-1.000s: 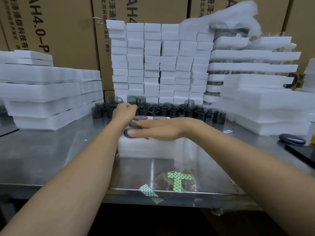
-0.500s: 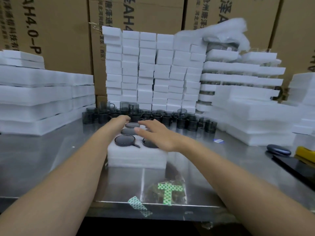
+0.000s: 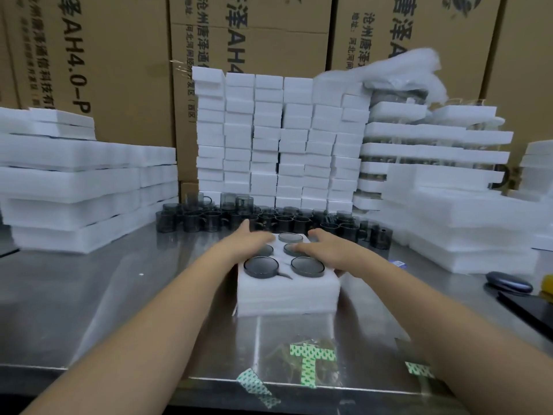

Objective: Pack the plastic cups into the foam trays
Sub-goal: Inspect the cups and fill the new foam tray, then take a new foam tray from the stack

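A white foam tray (image 3: 288,292) lies on the steel table in front of me, with several dark smoky plastic cups (image 3: 307,266) sunk in its holes, rims up. My left hand (image 3: 248,242) rests flat on the tray's far left part, fingers stretched out. My right hand (image 3: 327,250) lies flat on the far right part, fingertips over one cup rim. Neither hand grips anything. Behind the tray stands a crowd of loose dark cups (image 3: 209,221).
Stacks of foam trays rise at the left (image 3: 74,187), back middle (image 3: 269,139) and right (image 3: 449,205), with cardboard boxes (image 3: 104,55) behind. A dark oval case (image 3: 508,282) and a black flat object lie at the right. Green tape (image 3: 309,363) marks the table's front edge.
My right hand has drawn back from across the tray to its right side. My left hand has flattened onto the tray's left side. More cup rims show.
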Tool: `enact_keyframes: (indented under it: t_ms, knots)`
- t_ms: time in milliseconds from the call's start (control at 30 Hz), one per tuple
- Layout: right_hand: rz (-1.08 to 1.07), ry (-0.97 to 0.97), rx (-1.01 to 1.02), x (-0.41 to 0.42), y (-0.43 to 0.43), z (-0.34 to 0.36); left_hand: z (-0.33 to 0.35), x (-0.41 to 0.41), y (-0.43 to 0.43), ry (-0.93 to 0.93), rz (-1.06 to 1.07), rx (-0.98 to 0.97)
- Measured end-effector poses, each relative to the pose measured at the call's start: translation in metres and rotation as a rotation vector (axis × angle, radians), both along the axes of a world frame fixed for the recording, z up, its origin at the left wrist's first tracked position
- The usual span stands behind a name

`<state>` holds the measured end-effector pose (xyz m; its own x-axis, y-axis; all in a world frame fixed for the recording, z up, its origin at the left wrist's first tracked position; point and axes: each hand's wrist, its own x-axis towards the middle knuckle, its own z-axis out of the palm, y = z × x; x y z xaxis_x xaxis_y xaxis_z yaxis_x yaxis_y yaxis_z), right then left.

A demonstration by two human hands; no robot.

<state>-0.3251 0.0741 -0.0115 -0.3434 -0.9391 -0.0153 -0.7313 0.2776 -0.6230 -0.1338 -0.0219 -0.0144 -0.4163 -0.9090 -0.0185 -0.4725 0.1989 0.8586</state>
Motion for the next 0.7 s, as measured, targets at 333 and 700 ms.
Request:
enact_keyframes:
  t_ms: [333,700]
  knots:
    - [0.016,-0.063,-0.088,0.000,0.005,0.006,0.005,0.042,0.012,-0.029,-0.125,0.032]
    - [0.040,-0.449,-0.457,-0.021,-0.008,0.043,0.064,0.065,-0.007,0.511,-0.016,0.283]
